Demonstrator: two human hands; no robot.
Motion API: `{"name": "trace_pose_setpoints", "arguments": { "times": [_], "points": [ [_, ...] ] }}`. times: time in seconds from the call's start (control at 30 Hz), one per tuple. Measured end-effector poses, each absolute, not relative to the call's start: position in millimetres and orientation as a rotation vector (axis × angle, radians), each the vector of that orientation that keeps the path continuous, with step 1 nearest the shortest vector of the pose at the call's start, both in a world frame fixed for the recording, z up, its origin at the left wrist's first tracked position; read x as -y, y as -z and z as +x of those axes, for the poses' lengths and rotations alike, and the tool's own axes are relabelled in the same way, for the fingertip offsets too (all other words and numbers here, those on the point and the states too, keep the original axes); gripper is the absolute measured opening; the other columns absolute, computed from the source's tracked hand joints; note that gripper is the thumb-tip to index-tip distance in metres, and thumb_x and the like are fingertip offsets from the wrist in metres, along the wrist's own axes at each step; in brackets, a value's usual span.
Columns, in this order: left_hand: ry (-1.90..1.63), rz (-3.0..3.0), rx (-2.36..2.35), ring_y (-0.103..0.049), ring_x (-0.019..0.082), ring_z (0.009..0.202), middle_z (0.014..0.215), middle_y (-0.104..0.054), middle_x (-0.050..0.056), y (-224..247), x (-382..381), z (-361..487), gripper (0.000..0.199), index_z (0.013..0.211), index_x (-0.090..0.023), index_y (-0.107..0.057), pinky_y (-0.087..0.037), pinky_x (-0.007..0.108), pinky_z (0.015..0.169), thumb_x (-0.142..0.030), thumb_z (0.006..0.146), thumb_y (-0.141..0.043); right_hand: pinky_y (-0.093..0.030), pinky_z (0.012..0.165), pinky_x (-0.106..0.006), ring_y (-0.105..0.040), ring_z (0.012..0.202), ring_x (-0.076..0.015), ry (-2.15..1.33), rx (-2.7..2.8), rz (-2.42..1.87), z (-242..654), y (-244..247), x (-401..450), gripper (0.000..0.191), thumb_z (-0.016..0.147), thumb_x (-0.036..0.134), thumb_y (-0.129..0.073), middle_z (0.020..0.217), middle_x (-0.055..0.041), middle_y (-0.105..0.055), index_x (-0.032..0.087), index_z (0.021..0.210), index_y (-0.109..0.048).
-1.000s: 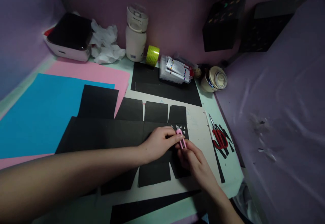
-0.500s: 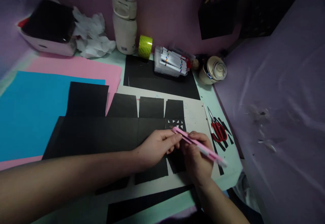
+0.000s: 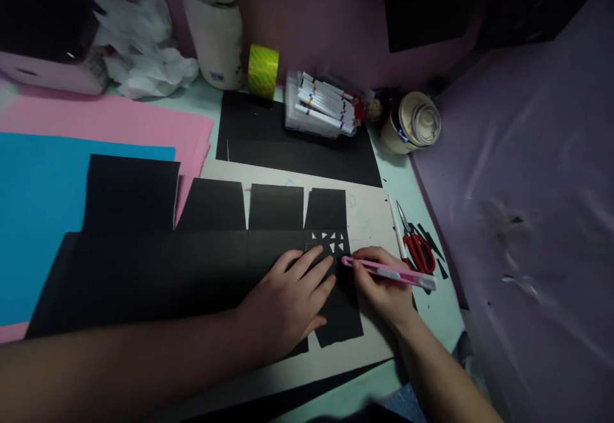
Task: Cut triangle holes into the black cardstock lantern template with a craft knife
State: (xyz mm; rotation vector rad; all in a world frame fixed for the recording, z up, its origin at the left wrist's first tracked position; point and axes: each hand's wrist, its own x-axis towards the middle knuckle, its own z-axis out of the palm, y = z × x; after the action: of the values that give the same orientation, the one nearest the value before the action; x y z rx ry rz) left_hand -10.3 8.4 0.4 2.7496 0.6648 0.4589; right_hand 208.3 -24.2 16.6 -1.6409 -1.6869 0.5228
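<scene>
A large black card (image 3: 192, 269) with flaps along its top and bottom edges lies over a pale board (image 3: 367, 218). Several small white cut-outs (image 3: 332, 247) show near its right end. My left hand (image 3: 292, 301) rests flat on the card just below them, fingers spread, holding nothing. To its right, my right hand (image 3: 386, 288) is closed round a pink craft knife (image 3: 393, 272). The knife's front end points left, over the card's right edge; its blade is too small to make out.
Red-handled scissors (image 3: 418, 251), a white pen (image 3: 397, 228) and black scraps lie on the right. Behind are a box of markers (image 3: 321, 109), yellow tape (image 3: 263, 72), a bottle (image 3: 213, 39) and a cup (image 3: 413, 122). Blue paper (image 3: 43, 218) lies left.
My left hand has let go near the knife's front end and spread out on the card. My right hand has turned the knife flatter. The view has shifted closer.
</scene>
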Motion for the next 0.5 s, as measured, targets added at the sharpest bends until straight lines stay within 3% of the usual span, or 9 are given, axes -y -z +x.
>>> {"name": "trace_pose_setpoints", "arguments": {
  "times": [0.5],
  "points": [
    [-0.445,2.7,-0.676,-0.038,0.032,0.135,0.142,-0.052,0.012,-2,-10,-10,0.055,0.128,-0.016,-0.057,-0.029,0.046,0.105,-0.049,0.086,-0.065,-0.056,0.061,-0.027,-0.068,0.067,-0.0158,-0.359,1.68,-1.63,202,-4,25,0.01,0.083,0.018,-0.065,0.08,-0.003,-0.072,0.022,0.092,-0.069]
  ]
}}
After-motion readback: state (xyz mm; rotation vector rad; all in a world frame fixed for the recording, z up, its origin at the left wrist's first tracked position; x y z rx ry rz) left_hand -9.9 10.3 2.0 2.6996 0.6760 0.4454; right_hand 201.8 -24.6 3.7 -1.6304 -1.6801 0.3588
